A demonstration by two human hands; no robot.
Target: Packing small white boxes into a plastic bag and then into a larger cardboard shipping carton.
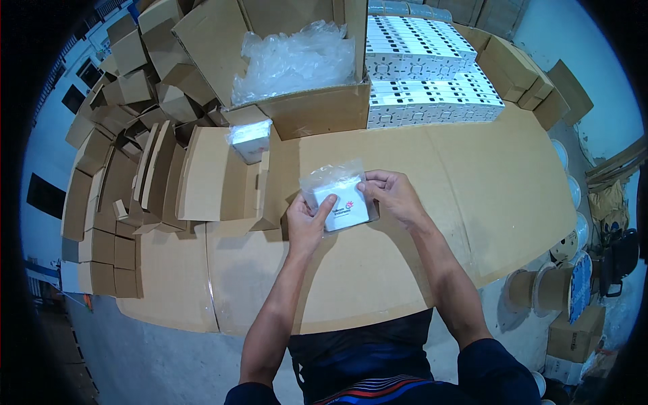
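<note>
White box (344, 206) in clear bag (332, 177), bag mouth pointing away, both hands gripping.

small box (343, 206): white with a red-orange mark, inside the clear bag you hold
stacked boxes (432, 71), far right: white with small black patches
table cover (486, 182): plain brown cardboard
large carton (317, 111), far: brown, clear plastic inside
your sleeves (496, 368): dark navy

The table (472, 202) lies bare along its near edge and right half, giving open passage there. The far edge is walled by an open carton of plastic bags (297, 74) and stacked white boxes (425, 74), while folded cardboard boxes (135, 175) crowd the left edge.
</note>
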